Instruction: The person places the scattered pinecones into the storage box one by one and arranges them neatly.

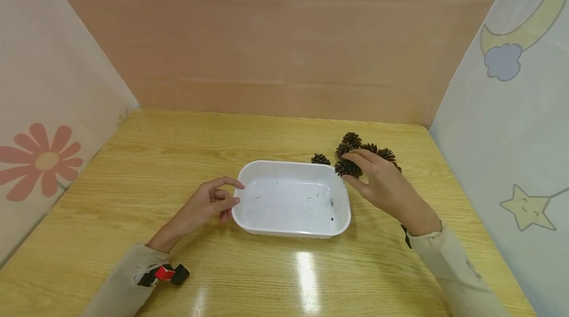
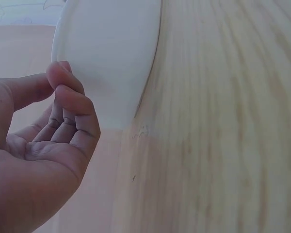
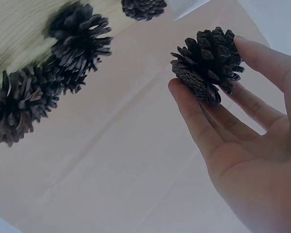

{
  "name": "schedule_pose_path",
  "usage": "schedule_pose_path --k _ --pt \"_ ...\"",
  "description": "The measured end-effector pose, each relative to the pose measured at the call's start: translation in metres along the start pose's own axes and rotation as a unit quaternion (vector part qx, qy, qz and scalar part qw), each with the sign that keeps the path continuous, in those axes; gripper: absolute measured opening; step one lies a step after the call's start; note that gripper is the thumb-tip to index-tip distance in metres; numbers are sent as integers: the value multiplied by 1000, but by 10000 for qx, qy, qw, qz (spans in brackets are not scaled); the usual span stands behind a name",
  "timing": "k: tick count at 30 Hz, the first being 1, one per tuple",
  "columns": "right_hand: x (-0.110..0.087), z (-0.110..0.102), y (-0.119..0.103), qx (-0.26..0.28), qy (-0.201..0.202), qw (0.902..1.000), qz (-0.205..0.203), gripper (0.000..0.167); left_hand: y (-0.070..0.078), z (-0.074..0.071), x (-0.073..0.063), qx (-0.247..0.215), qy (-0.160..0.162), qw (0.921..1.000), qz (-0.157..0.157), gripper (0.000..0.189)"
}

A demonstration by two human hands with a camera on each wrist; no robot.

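Observation:
A white rectangular plastic basin (image 1: 291, 230) with rounded corners stands on the wooden table. At its left end my left hand (image 1: 211, 201) holds the rim with thumb and forefinger. The left wrist view shows those fingertips (image 2: 68, 87) at the edge of the basin (image 2: 109, 48), the other fingers curled below. Over the basin's far right corner, my right hand (image 1: 384, 183) grips a brown pine cone (image 1: 348, 168). In the right wrist view the cone (image 3: 208, 63) sits between the thumb and fingers, its scales spread.
Several more pine cones (image 1: 352, 139) lie bunched behind the right hand, and one cone (image 1: 320, 159) lies just behind the basin's far rim. Small dark bits (image 1: 331, 203) are scattered on the basin floor. Printed cloths hang at both sides, and a plain brown one (image 1: 284, 40) closes the back.

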State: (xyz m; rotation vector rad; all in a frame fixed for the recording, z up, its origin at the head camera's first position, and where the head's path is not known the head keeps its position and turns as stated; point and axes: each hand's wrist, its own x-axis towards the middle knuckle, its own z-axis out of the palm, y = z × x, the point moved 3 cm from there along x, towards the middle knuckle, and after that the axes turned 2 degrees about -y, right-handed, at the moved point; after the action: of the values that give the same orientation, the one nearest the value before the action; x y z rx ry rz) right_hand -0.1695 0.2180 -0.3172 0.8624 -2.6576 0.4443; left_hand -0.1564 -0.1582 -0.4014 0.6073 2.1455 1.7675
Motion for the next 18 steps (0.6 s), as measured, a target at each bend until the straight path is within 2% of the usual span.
schedule_pose_path --k 9,18 --pt "8 14 -15 55 -179 9995 -250 46 -2 -1 -1 -38 -38 9999 -133 36" --pt "18 28 -24 112 -316 9989 -331 46 -3 0 -1 -219 -118 9995 -217 38"
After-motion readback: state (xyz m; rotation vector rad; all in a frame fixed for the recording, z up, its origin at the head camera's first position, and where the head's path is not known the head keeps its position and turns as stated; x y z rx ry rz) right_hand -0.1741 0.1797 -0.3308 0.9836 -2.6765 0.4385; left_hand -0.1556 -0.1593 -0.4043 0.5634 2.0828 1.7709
